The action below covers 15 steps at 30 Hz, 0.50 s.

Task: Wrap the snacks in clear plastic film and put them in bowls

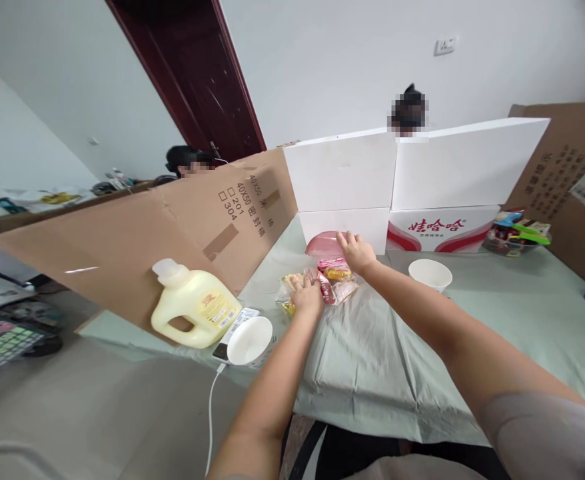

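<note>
My left hand lies over a small pile of wrapped snack packs, its fingers spread and touching the wrappers. A little farther back, my right hand reaches to the right edge of a pink see-through plastic bowl. Its fingers are apart, and the foremost overlaps the bowl's edge; whether they press on it cannot be told. This bowl appears tipped or upside down before the white boxes. Among the packs are a yellow one and a red one. Part of the pile is hidden under my left hand.
White boxes and cardboard sheets wall the table. At left stand a pale yellow jug, a white paper bowl and a cable. Rightward are another white bowl and a filled clear tub. Two people are beyond.
</note>
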Motion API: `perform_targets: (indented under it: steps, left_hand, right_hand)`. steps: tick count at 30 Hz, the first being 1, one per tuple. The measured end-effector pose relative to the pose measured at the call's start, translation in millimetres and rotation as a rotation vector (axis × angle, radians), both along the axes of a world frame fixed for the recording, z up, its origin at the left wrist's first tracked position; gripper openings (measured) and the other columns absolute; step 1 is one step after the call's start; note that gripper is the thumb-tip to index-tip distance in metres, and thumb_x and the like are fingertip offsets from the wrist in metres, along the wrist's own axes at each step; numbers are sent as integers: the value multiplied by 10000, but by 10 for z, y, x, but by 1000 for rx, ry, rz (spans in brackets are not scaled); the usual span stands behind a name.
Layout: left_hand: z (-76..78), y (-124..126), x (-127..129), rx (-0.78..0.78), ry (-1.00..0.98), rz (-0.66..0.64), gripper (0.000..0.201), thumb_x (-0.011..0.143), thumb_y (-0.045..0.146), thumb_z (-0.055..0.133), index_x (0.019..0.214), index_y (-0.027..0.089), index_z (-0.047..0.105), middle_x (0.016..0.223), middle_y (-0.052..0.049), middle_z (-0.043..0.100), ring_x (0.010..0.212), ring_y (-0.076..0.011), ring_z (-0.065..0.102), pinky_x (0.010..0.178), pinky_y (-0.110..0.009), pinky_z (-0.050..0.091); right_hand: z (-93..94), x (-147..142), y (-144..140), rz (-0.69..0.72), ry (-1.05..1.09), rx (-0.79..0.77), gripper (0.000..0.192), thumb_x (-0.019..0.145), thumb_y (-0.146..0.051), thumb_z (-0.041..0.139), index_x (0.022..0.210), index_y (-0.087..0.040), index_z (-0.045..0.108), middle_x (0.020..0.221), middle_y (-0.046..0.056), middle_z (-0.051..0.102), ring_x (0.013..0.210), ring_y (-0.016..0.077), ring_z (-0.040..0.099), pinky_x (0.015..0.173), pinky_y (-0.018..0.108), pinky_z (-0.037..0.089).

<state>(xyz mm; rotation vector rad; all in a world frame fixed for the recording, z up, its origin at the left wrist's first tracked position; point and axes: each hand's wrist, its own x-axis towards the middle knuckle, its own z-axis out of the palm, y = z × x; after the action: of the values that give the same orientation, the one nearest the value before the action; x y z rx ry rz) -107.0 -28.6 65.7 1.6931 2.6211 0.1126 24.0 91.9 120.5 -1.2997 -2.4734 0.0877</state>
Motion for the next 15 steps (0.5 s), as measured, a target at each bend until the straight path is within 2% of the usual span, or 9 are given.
perform_targets:
  steps: [2, 5, 9, 12, 15]
  left_hand:
    - [13, 55, 8, -40, -2, -1, 566, 821, 230, 500, 1384, 289, 502, 1552, -109, 343, 1448, -455, 149, 982, -634, 409]
    - [24, 78, 3, -93, 10, -9, 653, 769, 255, 577, 1410, 312, 461, 1567, -108, 310, 1439, -477, 151, 1004, -682, 348]
    - [28, 60, -9, -146, 37, -22, 766, 690, 261, 653, 1423, 311, 433, 1593, -107, 244, 1432, -499, 145, 1036, -698, 293]
    - [20, 64, 7, -166, 63, -28, 783, 677, 250, 653, 1427, 283, 429, 1586, -133, 249, 1426, -507, 151, 1011, -674, 345]
    - [-6, 75, 47, -163, 97, -40, 765, 699, 251, 630, 1434, 256, 421, 1579, -154, 256, 1416, -521, 161, 994, -667, 363]
  right_hand:
    - [-2, 112, 69, -59, 65, -32, 622, 931, -136, 298, 1532, -258, 197, 1513, 166, 302, 1263, 340, 361, 960, 477, 419]
    - [-71, 352, 155, -224, 186, -123, 624, 921, -135, 321, 1527, -201, 186, 1455, 206, 364, 1239, 341, 419, 966, 495, 412]
    - [-335, 765, 210, -478, 361, -320, 639, 883, -185, 412, 1482, -95, 210, 1341, 260, 465, 1105, 319, 558, 894, 476, 469]
    - [-545, 1085, 244, -574, 484, -435, 599, 864, -212, 465, 1430, -104, 301, 1249, 224, 562, 1034, 283, 612, 840, 407, 506]
    - [-660, 1391, 310, -631, 597, -496, 520, 866, -239, 485, 1371, -152, 398, 1153, 165, 631, 980, 257, 637, 810, 363, 518]
